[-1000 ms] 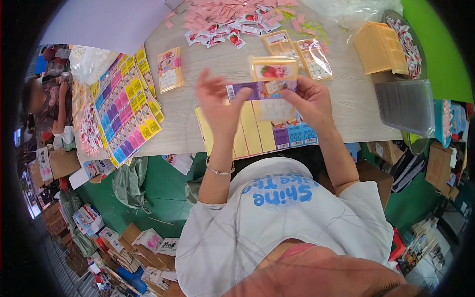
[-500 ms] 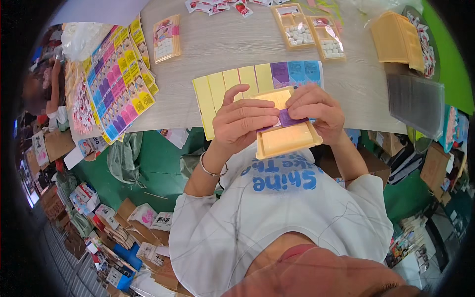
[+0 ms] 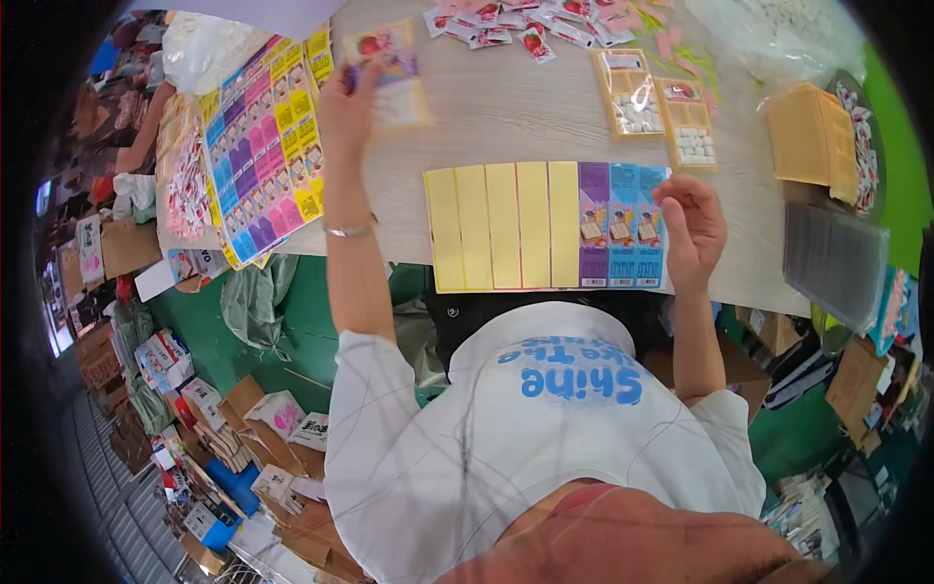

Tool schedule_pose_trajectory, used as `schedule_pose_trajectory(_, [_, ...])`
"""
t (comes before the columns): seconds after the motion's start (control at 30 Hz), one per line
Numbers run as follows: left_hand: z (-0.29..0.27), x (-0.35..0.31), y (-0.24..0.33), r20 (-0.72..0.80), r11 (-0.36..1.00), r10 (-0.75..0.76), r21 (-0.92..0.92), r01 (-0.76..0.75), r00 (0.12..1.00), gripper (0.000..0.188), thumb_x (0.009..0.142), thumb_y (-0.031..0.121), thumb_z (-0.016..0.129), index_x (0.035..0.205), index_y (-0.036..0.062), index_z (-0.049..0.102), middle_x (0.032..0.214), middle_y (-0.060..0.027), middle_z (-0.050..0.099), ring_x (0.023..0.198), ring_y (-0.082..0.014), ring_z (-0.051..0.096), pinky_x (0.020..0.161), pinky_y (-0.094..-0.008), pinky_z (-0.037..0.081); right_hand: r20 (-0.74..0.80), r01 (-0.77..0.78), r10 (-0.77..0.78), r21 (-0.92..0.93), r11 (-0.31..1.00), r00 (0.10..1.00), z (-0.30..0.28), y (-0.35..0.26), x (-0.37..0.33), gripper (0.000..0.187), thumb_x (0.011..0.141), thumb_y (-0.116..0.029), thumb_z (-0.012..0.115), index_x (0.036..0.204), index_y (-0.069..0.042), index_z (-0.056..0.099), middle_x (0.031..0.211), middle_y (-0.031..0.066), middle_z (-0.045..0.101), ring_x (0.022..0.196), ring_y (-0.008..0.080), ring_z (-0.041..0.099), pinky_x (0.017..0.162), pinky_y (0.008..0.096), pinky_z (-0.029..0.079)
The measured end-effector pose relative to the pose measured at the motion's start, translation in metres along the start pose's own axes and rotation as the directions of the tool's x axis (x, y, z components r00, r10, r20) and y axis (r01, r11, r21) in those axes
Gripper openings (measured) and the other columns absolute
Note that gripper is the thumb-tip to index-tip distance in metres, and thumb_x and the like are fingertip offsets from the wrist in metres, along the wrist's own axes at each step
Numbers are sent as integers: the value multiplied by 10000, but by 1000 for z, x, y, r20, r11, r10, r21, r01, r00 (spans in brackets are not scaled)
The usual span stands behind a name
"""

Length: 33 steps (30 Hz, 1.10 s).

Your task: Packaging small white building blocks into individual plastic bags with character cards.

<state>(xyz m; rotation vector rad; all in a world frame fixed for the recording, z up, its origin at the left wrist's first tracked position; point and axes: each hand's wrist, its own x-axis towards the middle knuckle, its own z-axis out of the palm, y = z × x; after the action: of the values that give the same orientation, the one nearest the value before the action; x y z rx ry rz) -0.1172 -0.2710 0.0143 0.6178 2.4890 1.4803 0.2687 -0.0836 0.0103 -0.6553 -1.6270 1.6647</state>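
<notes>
Left hand (image 3: 347, 105) reaches out over the far-left part of the table (image 3: 506, 117), fingers closed on a packet (image 3: 389, 73) — a clear-wrapped card with a printed top, blurred in the head view. A bracelet (image 3: 348, 231) sits on that wrist.

Right hand (image 3: 693, 229) hovers at the right end of the card strip (image 3: 547, 226), fingers loosely curled, holding nothing that I can make out; fingertips just above the blue cards. Hands well apart.

The card strip lies flat near the table's front edge — five yellow panels on the left, then one purple and two blue printed cards on the right.

Left of the packet, a big sticker sheet (image 3: 263, 146) in yellow, pink, blue and purple hangs over the table edge. Beyond the strip, two filled yellow packets (image 3: 657, 102) lie side by side. Small sachets (image 3: 525, 24) are scattered at the far edge. To the right, a yellow card stack (image 3: 812, 136) and a grey tray stack (image 3: 837, 258).
</notes>
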Motion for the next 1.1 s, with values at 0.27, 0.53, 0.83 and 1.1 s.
schedule_pose_trajectory(0.27, [53, -20, -10, -70, 610, 597, 686, -397, 799, 303, 876, 320, 712, 1112, 130, 719, 1054, -135, 696, 1034, -331, 620, 907, -500, 450, 492, 520, -176, -765, 379, 853, 33, 32, 29, 371, 808, -129, 757, 1167, -106, 666, 1115, 64, 660, 1050, 282, 594, 895, 407, 458])
schedule_pose_trajectory(0.53, [146, -180, 16, 245, 810, 424, 328, -486, 872, 189, 845, 281, 744, 1006, 186, 715, 1006, 10, 595, 1078, -248, 512, 986, -458, 317, 512, 544, -187, -766, 342, 838, 34, 63, 25, 405, 805, -159, 751, 1204, -155, 681, 1040, -3, 638, 991, 244, 570, 871, 401, 427])
schedule_pose_trajectory(0.83, [156, -184, 9, 153, 794, 459, 372, -481, 875, 91, 880, 221, 719, 967, 195, 715, 975, 4, 610, 1016, -242, 525, 927, -422, 338, 741, 823, -359, -520, 229, 567, 9, 75, 30, 393, 747, -132, 749, 1138, -156, 735, 1045, -35, 646, 969, 193, 574, 877, 363, 444])
schedule_pose_trajectory(1.1, [158, -184, 7, 143, 758, 472, 438, -483, 870, 88, 886, 219, 708, 972, 198, 704, 986, 6, 611, 1009, -245, 533, 931, -424, 345, 721, 814, -379, -531, 235, 579, 16, 74, 47, 304, 740, -154, 701, 1041, -148, 741, 995, -28, 641, 958, 187, 591, 867, 354, 455])
